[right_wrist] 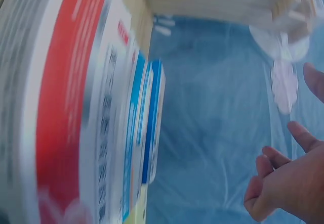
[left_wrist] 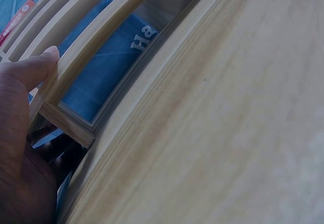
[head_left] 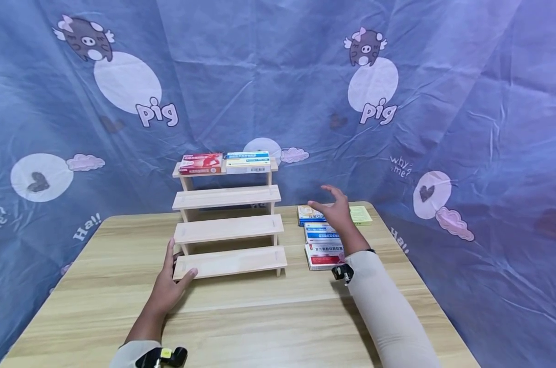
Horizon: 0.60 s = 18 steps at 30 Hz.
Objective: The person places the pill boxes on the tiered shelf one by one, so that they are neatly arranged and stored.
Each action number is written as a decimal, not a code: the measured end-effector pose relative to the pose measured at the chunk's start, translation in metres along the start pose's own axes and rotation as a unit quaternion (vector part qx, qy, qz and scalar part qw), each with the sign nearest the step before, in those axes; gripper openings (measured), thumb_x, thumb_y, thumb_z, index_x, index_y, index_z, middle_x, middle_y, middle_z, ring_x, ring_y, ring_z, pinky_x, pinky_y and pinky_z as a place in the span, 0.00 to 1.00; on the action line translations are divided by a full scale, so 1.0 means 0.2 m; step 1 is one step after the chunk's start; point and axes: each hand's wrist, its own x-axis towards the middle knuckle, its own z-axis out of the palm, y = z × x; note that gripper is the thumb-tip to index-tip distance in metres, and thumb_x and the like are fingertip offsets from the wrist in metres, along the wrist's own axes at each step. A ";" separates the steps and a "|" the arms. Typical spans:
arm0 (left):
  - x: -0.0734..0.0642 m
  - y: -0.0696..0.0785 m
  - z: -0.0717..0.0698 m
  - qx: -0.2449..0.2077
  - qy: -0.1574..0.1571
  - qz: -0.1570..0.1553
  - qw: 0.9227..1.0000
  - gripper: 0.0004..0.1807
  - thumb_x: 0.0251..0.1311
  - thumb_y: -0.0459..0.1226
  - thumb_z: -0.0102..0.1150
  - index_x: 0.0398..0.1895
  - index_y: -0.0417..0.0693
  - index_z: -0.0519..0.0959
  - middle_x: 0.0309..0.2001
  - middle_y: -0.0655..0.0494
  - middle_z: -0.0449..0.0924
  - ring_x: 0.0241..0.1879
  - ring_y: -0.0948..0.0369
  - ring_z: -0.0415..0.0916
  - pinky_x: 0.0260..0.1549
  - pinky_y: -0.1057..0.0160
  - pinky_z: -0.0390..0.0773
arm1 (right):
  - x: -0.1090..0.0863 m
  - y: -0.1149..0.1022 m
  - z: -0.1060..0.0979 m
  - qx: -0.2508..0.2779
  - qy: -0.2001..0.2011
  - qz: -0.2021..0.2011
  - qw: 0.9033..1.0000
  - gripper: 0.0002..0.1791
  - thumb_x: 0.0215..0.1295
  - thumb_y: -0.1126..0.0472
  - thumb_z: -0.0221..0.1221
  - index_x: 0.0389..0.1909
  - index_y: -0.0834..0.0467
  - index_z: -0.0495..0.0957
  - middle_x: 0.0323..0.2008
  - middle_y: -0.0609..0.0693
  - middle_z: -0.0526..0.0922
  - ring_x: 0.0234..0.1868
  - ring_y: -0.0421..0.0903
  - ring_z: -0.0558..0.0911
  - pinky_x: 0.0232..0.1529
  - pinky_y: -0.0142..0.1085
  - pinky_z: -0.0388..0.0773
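A wooden four-step display rack (head_left: pixel 229 229) stands on the table. My left hand (head_left: pixel 168 283) grips the left end of its lowest step, thumb (left_wrist: pixel 45 64) on top and the other fingers around the side, partly hidden in shadow. On the top step lie a red medicine box (head_left: pixel 201 163) and a blue, white and yellow medicine box (head_left: pixel 248 162). My right hand (head_left: pixel 339 212), empty with fingers spread, is over the medicine boxes right of the rack. Those are a red-and-white box (head_left: pixel 323 257), a blue-and-white box (head_left: pixel 321 233) and a blue box with an orange pattern (head_left: pixel 307 215), partly covered by the hand.
A yellow-green box (head_left: pixel 361 215) lies at the back right of the table (head_left: pixel 259 327). Behind the table hangs a blue cloth (head_left: pixel 259 82) printed with pigs, and it runs along the sides too.
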 end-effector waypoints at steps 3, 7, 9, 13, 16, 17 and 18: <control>-0.01 0.00 0.00 0.000 -0.002 -0.002 1.000 0.62 0.78 0.43 0.66 0.91 0.62 0.23 0.83 0.29 0.60 0.80 0.30 0.63 0.72 0.32 0.68 | 0.00 0.04 -0.07 0.005 -0.002 0.023 1.000 0.42 0.70 0.51 0.74 0.80 0.57 0.71 0.86 0.59 0.61 0.89 0.62 0.53 0.86 0.63 0.54; 0.00 0.01 -0.01 0.003 -0.003 0.002 1.000 0.62 0.78 0.43 0.65 0.91 0.61 0.23 0.83 0.28 0.59 0.79 0.30 0.64 0.70 0.31 0.71 | 0.02 0.08 -0.15 0.009 0.000 0.032 0.999 0.42 0.71 0.53 0.73 0.81 0.59 0.69 0.87 0.61 0.58 0.89 0.63 0.54 0.86 0.62 0.55; 0.00 0.00 -0.01 0.002 -0.002 0.003 1.000 0.62 0.78 0.43 0.65 0.91 0.60 0.23 0.83 0.28 0.59 0.79 0.29 0.64 0.70 0.30 0.71 | 0.02 0.10 -0.19 0.006 0.000 0.043 0.999 0.43 0.71 0.52 0.73 0.82 0.59 0.68 0.87 0.62 0.57 0.89 0.64 0.54 0.85 0.62 0.58; 0.00 -0.01 0.00 -0.004 0.002 0.004 1.000 0.62 0.78 0.43 0.65 0.91 0.63 0.24 0.82 0.29 0.60 0.80 0.31 0.63 0.73 0.31 0.68 | 0.03 0.16 -0.25 0.001 -0.004 0.059 0.998 0.43 0.71 0.53 0.72 0.82 0.61 0.67 0.87 0.64 0.57 0.87 0.67 0.56 0.83 0.63 0.62; 0.01 -0.01 0.00 -0.003 0.004 0.007 1.000 0.61 0.78 0.43 0.65 0.91 0.64 0.24 0.82 0.30 0.61 0.79 0.32 0.64 0.73 0.34 0.68 | 0.04 0.21 -0.28 -0.003 -0.009 0.076 0.997 0.43 0.72 0.53 0.71 0.82 0.61 0.67 0.86 0.65 0.58 0.86 0.68 0.58 0.82 0.63 0.62; 0.00 -0.01 0.00 -0.002 0.006 0.008 1.000 0.61 0.78 0.43 0.65 0.91 0.63 0.25 0.82 0.30 0.62 0.79 0.32 0.65 0.73 0.34 0.68 | 0.04 0.22 -0.29 0.001 -0.011 0.083 0.996 0.43 0.72 0.54 0.71 0.82 0.61 0.66 0.86 0.65 0.58 0.86 0.69 0.58 0.82 0.63 0.62; 0.00 -0.01 0.01 -0.002 0.006 0.007 1.000 0.61 0.78 0.43 0.65 0.91 0.63 0.24 0.82 0.30 0.62 0.79 0.32 0.64 0.73 0.34 0.68 | 0.04 0.24 -0.30 0.005 -0.013 0.090 0.996 0.43 0.72 0.54 0.71 0.83 0.61 0.66 0.86 0.65 0.58 0.86 0.69 0.57 0.82 0.63 0.61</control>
